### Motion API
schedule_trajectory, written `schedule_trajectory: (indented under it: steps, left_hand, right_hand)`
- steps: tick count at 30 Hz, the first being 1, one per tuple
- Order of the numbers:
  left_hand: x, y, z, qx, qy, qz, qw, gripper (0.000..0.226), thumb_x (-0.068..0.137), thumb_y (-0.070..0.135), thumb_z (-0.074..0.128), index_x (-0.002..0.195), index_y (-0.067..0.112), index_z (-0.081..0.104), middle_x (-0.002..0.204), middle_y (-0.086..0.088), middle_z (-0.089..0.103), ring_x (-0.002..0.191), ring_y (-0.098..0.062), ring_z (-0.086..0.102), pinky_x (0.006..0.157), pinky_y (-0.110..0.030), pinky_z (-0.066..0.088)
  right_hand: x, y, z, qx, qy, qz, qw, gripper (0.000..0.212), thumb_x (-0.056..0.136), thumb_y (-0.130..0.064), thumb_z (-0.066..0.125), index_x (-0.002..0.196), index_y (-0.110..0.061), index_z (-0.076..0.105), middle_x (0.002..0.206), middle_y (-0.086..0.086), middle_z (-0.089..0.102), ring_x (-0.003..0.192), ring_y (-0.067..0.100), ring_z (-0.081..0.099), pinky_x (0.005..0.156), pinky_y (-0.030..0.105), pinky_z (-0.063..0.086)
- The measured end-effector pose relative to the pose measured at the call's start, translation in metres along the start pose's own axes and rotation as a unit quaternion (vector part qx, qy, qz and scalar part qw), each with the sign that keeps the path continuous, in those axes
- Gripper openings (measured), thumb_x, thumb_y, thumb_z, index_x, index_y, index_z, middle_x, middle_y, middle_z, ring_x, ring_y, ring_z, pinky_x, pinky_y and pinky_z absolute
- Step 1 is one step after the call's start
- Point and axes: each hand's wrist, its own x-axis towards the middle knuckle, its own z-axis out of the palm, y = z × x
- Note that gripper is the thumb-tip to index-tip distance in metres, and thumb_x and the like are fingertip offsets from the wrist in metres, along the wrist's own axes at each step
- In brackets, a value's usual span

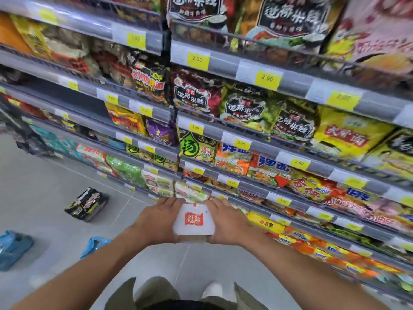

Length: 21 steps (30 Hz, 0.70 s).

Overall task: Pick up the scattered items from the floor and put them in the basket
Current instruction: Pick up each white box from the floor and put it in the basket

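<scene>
A white packet point(194, 220) with a red square logo is held out in front of me at waist height. My left hand point(156, 218) grips its left side and my right hand point(225, 220) grips its right side, fingers curled over the top edge. On the grey floor to the left lie a black multipack of noodles point(86, 204), a blue packet point(13, 248) at the frame's left edge and another blue packet point(95, 245) partly hidden behind my left forearm. No basket is in view.
Grey shop shelves point(245, 139) packed with noodle bags and yellow price tags fill the right side and the top, close to my hands. Open tiled floor point(40, 180) stretches to the left. My shoe point(213, 289) shows at the bottom.
</scene>
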Motion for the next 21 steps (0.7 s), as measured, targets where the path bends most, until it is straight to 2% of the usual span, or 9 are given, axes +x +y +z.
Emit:
schedule_trajectory:
  steps: [4,7,12,14,17,20,21]
  left_hand:
    - [0.028,0.034,-0.029,0.023,-0.012,0.074,0.997,0.119,0.052,0.088,0.033,0.153,0.026,0.023,0.146,0.004,0.042,0.134,-0.022,0.039,0.097,-0.042,0.052]
    - [0.047,0.061,-0.044,0.045,-0.022,0.124,0.991,0.121,0.049,0.088,0.028,0.154,0.028,0.02,0.147,0.005,0.042,0.134,-0.02,0.039,0.098,-0.04,0.05]
    - [0.089,0.105,-0.059,0.056,-0.047,0.233,0.97,0.111,0.065,0.079,0.063,0.155,0.034,0.018,0.155,0.008,0.036,0.14,-0.021,0.034,0.106,-0.042,0.045]
    - [0.101,0.127,-0.06,0.082,-0.044,0.3,0.949,0.11,0.064,0.08,0.065,0.154,0.035,0.02,0.154,0.008,0.038,0.139,-0.019,0.036,0.107,-0.041,0.044]
    - [0.104,0.161,-0.06,0.107,-0.045,0.392,0.913,0.101,0.067,0.08,0.061,0.151,0.036,0.027,0.148,0.009,0.041,0.136,-0.017,0.038,0.1,-0.038,0.044]
    - [0.095,0.187,-0.059,0.125,-0.071,0.459,0.876,0.106,0.055,0.089,0.039,0.146,0.037,0.032,0.147,0.009,0.044,0.136,-0.018,0.038,0.097,-0.04,0.048]
    - [0.091,0.196,-0.058,0.125,-0.083,0.481,0.864,0.106,0.054,0.09,0.04,0.146,0.038,0.032,0.146,0.009,0.045,0.136,-0.018,0.038,0.098,-0.04,0.048]
  right_hand:
    - [-0.034,0.034,-0.014,0.006,0.04,0.057,0.998,0.105,0.07,-0.063,0.077,0.154,-0.029,0.023,0.146,-0.005,0.041,0.132,0.022,0.039,0.091,0.045,0.054]
    - [-0.061,0.051,-0.014,0.019,0.05,0.114,0.992,0.102,0.071,-0.067,0.075,0.151,-0.028,0.025,0.141,-0.005,0.043,0.129,0.022,0.04,0.091,0.047,0.054]
    - [-0.111,0.062,-0.016,0.046,0.094,0.247,0.963,0.107,0.069,-0.072,0.074,0.152,-0.025,0.026,0.144,-0.001,0.045,0.132,0.024,0.042,0.101,0.048,0.051]
    - [-0.136,0.059,-0.008,0.077,0.114,0.308,0.942,0.108,0.069,-0.074,0.074,0.152,-0.025,0.026,0.146,0.001,0.045,0.135,0.026,0.041,0.105,0.051,0.049]
    - [-0.173,0.043,0.005,0.109,0.131,0.382,0.908,0.107,0.071,-0.063,0.079,0.154,-0.021,0.027,0.153,0.004,0.04,0.141,0.031,0.037,0.11,0.048,0.044]
    - [-0.203,0.018,0.023,0.125,0.156,0.448,0.871,0.101,0.073,-0.058,0.079,0.154,-0.023,0.028,0.149,0.0,0.043,0.138,0.026,0.039,0.1,0.045,0.048]
    - [-0.212,0.007,0.03,0.132,0.165,0.47,0.857,0.099,0.073,-0.058,0.078,0.153,-0.025,0.029,0.147,-0.002,0.044,0.136,0.025,0.041,0.096,0.044,0.05]
